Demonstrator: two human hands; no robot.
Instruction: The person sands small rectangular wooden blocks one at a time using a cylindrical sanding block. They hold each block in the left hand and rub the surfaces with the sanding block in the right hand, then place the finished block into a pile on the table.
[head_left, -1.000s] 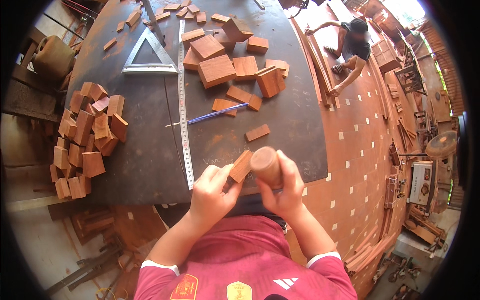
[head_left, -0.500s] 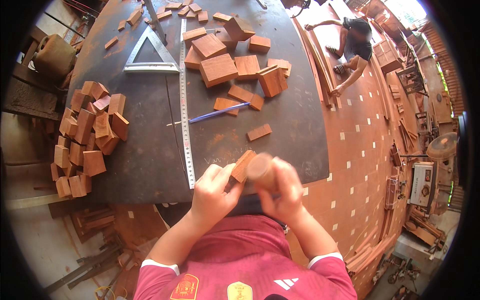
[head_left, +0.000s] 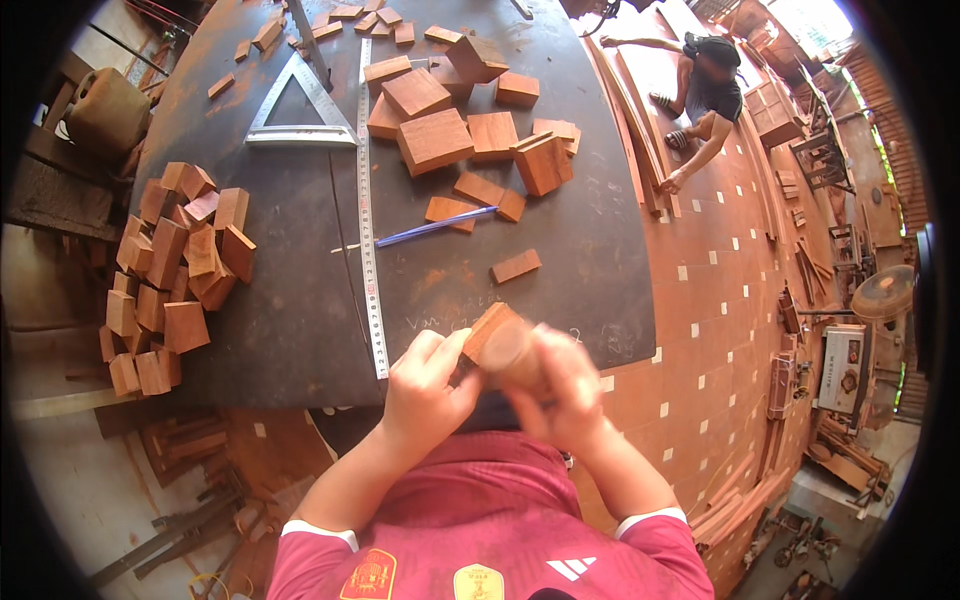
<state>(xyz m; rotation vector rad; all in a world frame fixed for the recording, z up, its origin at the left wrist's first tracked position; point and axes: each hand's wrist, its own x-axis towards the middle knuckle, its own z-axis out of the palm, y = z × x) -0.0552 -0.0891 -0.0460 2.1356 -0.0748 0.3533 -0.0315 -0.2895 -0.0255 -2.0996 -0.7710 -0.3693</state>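
Note:
At the table's near edge my left hand grips a small reddish-brown wooden block between thumb and fingers. My right hand is closed around a round, flat-faced brown thing, smeared by motion, so its kind is unclear. Its rim overlaps the block's right side in the picture; whether they touch I cannot tell. Another small wooden block lies on the table just beyond my hands.
A dark table bears a steel ruler strip, a triangular metal square and a blue pen. Wooden blocks are heaped at the left and far middle. Another person sits low among boards at the right.
The round brown thing in my right hand has shifted left and slightly down, over the block's right side. My left hand keeps its hold on the block.

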